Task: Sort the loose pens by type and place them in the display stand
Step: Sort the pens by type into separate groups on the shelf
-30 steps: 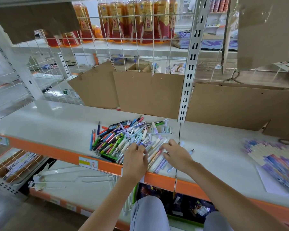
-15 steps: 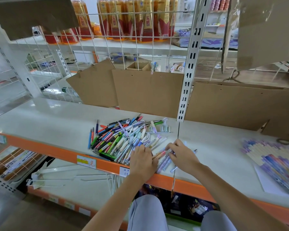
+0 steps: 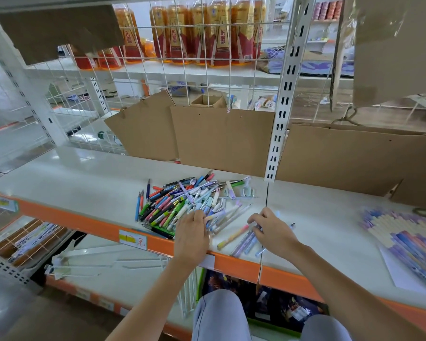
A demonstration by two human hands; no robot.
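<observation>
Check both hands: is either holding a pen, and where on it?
Right hand grips a bunch of pastel purple and blue pens at their upper ends. Left hand rests on the mixed pen pile; any grip there cannot be told.

Head cam, fwd-down, close over shelf (image 3: 89, 183)

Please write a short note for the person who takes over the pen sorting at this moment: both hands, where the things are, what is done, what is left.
Left hand: fingers rest on the near edge of the pen pile; whether it grips one, I cannot tell.
Right hand: curled on a few pastel pens pulled aside toward the shelf front.
Done: a small pastel group is separated.
Left: most of the pile is unsorted. A stand with pens lies at the far right; nothing is being placed there yet.
</observation>
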